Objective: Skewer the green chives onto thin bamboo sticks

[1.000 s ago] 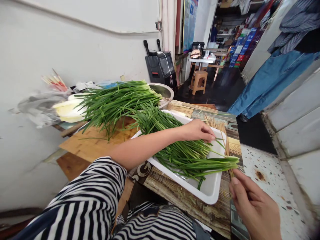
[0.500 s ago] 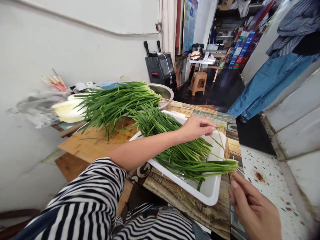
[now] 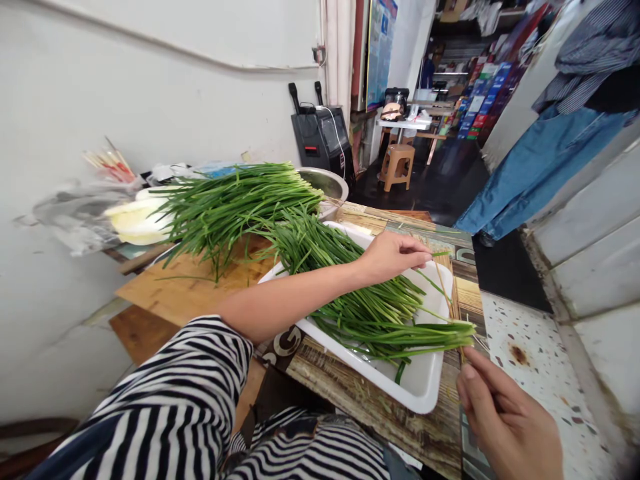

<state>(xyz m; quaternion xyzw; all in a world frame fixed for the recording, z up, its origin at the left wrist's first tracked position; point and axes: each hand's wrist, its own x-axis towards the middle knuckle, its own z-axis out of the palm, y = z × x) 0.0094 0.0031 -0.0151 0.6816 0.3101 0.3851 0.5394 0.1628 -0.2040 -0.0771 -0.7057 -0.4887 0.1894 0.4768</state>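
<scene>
Centrally, chives [image 3: 370, 317] in a white tray [image 3: 425, 393]

Reaching across the tray, left hand [image 3: 395, 257], fingertips together, apparently pinching a green blade [image 3: 441, 253]. Low at the right, past the tray's corner, right hand [image 3: 510, 413], thumb and forefinger nearly closed, seemingly on straw [image 3: 455, 303], perhaps for tension. Between both, stem ends jutting over the rim, probably for easy reach. Farther back, beside a metal basin [image 3: 325, 180], another heap of chives [image 3: 250, 197], apparently kept separate.

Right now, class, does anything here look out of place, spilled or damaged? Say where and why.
A dark brown stain marks the speckled floor right of the table, odd against the paler surface around it. The nearest green bunch juts past the white tray on its right side, while neighbouring stalk ends lie inside.
</scene>
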